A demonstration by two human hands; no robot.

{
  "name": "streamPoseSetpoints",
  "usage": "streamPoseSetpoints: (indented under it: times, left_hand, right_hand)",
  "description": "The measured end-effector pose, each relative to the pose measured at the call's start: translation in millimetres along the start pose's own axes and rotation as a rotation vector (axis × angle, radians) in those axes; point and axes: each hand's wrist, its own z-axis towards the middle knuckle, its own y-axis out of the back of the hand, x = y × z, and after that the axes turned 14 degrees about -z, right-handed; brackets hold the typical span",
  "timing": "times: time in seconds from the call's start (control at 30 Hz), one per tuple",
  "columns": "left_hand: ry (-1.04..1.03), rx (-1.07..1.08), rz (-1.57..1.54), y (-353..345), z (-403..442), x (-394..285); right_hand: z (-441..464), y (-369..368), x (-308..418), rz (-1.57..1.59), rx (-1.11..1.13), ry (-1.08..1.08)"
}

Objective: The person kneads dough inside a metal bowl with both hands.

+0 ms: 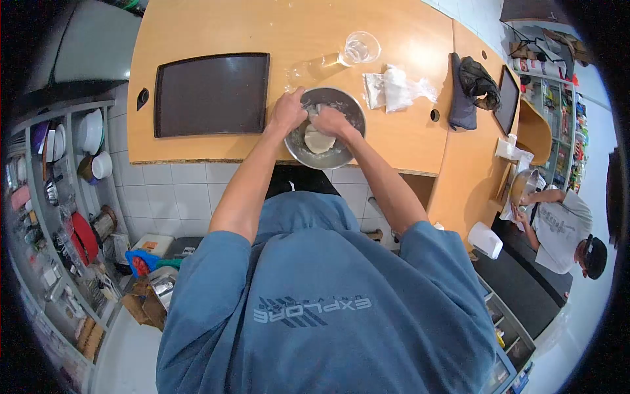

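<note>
A round metal bowl [351, 150] stands at the front edge of the wooden table. Pale dough [319, 139] lies inside it, and smears of flour or dough mark the inner wall. My left hand [289, 110] is closed on the bowl's left rim. Inside the bowl, at the upper side of the dough, is my right hand [330, 121]; its fingers are curled against the dough, their tips partly hidden.
A dark tray [211, 95] lies left of the bowl. Behind it are a clear container [362, 48] and white plastic bags [398, 88]. Dark cloths [463, 98] lie further right. A co-worker [563, 230] handles another bowl at far right.
</note>
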Motion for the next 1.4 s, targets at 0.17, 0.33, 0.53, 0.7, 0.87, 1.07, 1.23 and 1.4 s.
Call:
streamPoseSetpoints:
  times: [0.17, 0.33, 0.53, 0.7, 0.87, 1.07, 1.23, 1.4]
  left_hand:
    - [-0.031, -0.009, -0.008, -1.9, 2.2, 3.6]
    - [-0.031, -0.013, 0.006, -2.0, 1.4, 0.8]
    - [-0.040, 0.003, -0.014, -2.3, 2.4, 2.3]
    - [0.024, 0.023, 0.011, 6.2, -2.7, -14.5]
    - [-0.028, 0.006, -0.046, -2.0, 5.7, 8.9]
    - [-0.076, 0.078, -0.096, 3.7, 9.8, 9.4]
    - [0.004, 0.138, -0.096, 8.4, 12.7, 3.1]
    - [-0.022, 0.060, -0.203, -1.1, 13.3, 10.9]
  right_hand:
    - [-8.8, -18.2, 10.8, -0.014, 0.009, -0.009]
    - [-49.0, -3.7, 35.8, -0.128, -0.098, -0.006]
    - [-43.5, -45.9, 45.4, -0.163, -0.523, 0.054]
    - [-13.1, -57.3, 33.9, -0.150, -0.551, 0.048]
    - [1.2, -45.6, 31.8, -0.116, -0.513, 0.027]
    - [9.0, -47.4, 32.6, -0.084, -0.525, -0.132]
    - [-0.6, -38.4, 25.5, 0.133, -0.431, -0.108]
    - [-1.8, -8.8, 0.9, 0.137, -0.302, -0.045]
